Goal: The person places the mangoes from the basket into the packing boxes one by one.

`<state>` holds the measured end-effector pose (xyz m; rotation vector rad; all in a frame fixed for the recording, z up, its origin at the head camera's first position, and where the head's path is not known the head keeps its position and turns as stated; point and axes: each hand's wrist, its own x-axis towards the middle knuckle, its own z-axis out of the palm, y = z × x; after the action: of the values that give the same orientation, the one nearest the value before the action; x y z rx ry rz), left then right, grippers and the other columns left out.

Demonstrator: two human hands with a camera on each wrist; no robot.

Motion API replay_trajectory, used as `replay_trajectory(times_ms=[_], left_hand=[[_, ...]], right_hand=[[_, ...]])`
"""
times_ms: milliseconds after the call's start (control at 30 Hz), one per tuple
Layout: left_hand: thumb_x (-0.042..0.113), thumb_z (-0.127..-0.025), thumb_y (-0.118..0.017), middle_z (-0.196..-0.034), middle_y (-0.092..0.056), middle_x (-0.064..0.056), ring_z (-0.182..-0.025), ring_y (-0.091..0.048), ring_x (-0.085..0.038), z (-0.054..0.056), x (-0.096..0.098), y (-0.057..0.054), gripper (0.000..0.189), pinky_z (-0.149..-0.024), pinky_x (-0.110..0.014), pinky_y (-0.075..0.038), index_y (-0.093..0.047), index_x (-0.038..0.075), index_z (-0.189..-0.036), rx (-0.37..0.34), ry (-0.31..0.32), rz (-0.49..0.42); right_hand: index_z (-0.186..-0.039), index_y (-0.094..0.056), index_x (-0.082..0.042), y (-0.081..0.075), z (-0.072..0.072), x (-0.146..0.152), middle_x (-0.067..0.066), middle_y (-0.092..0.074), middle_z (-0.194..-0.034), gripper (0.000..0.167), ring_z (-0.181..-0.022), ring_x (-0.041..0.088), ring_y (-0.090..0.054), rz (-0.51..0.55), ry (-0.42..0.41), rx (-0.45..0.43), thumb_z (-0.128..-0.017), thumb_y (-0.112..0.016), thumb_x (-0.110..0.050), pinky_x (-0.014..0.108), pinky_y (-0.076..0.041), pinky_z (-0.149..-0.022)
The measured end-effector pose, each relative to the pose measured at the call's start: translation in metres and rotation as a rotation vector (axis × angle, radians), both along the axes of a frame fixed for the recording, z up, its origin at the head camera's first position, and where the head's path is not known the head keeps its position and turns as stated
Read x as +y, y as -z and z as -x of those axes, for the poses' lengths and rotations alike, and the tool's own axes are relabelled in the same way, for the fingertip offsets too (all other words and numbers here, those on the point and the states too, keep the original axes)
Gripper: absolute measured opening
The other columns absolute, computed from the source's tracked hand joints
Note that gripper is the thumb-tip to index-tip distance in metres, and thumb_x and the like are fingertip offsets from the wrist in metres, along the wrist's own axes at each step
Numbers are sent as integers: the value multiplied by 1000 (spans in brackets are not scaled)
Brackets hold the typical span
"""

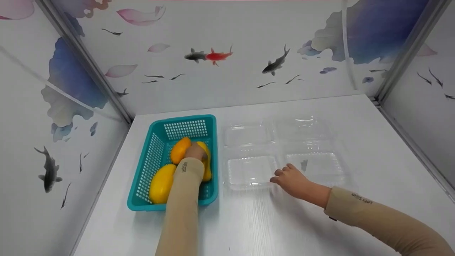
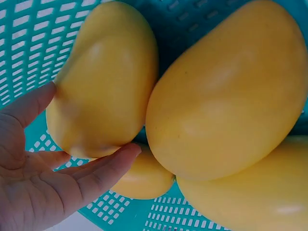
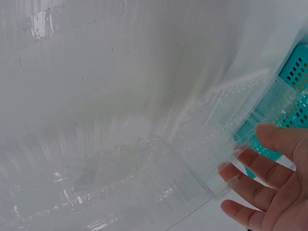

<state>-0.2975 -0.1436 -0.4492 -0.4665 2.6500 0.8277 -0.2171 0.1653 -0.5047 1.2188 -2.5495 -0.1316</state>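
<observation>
Inside the teal plastic basket [image 1: 215,177], my left hand [image 1: 195,152] is among several yellow mangoes. The left wrist view shows its thumb on one side of a mango [image 2: 103,72] and fingertips at the fruit's lower end. A second, larger mango [image 2: 226,91] lies against that one. My right hand [image 1: 293,181] is at the near edge of the clear plastic containers, its fingers loosely bent. Up close, thumb and fingers [image 3: 252,187] lie around a clear corner of a container [image 3: 168,168], without a firm pinch.
Clear containers stand side by side right of the basket, with a back-left compartment [image 1: 247,135] and a back-right one [image 1: 302,129]. A large yellow mango [image 1: 161,185] lies in the basket's near left part. Printed panels [image 1: 241,35] wall the white table [image 1: 241,227] behind and beside.
</observation>
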Motion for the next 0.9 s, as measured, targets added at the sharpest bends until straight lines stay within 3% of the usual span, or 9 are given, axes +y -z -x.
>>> replay_trajectory(times_ms=[67,167,267,333,433,600,900], left_hand=[[8,-90,-53,-116,-50,-14,-103,-46,-25,1,1,-1,38,-98,-37,-36,-42,1,-126,-12,62,68],[7,-86,-59,-124,-48,-19,-107,-47,-28,0,3,-4,44,-99,-40,-37,-44,-6,-125,4,248,259],[9,-83,-63,-125,-48,-23,-108,-50,-32,0,4,-3,51,-97,-42,-40,-42,-10,-125,39,298,335],[11,-84,-62,-124,-47,-27,-109,-50,-35,2,3,0,56,-96,-43,-41,-37,-9,-130,49,258,319],[12,-82,-64,-127,-43,-30,-112,-46,-37,7,2,8,69,-96,-45,-40,-27,-2,-139,24,140,210],[13,-79,-68,-135,-29,-34,-118,-40,-40,14,-2,17,88,-100,-49,-35,-13,8,-147,-43,73,128],[11,-92,-47,-126,-47,-28,-112,-49,-36,10,0,19,61,-99,-45,-38,-17,4,-145,15,23,103]], right_hand=[[-88,-72,-17,-1,0,-1,6,-65,-80,29,-67,24,-59,-4,5,-12,-68,-70,4,42,-47,-69],[-88,-72,-17,-1,0,-1,6,-66,-80,28,-67,26,-60,-2,16,-25,-69,-69,4,47,-48,-74],[-88,-72,-16,-2,0,-2,6,-66,-80,28,-67,26,-60,6,19,-31,-70,-68,4,49,-48,-76],[-88,-72,-16,-2,0,-2,6,-66,-79,27,-67,26,-60,8,18,-33,-70,-68,4,50,-48,-76],[-87,-72,-16,-2,0,-2,6,-67,-79,27,-67,26,-60,12,26,-34,-70,-68,4,50,-48,-76],[-85,-72,-14,-1,-2,-2,7,-67,-81,24,-69,27,-61,22,79,-61,-70,-68,5,53,-46,-80],[-82,-71,-11,0,-4,-4,10,-65,-80,24,-65,29,-60,20,100,-56,-67,-70,8,60,-43,-82]])
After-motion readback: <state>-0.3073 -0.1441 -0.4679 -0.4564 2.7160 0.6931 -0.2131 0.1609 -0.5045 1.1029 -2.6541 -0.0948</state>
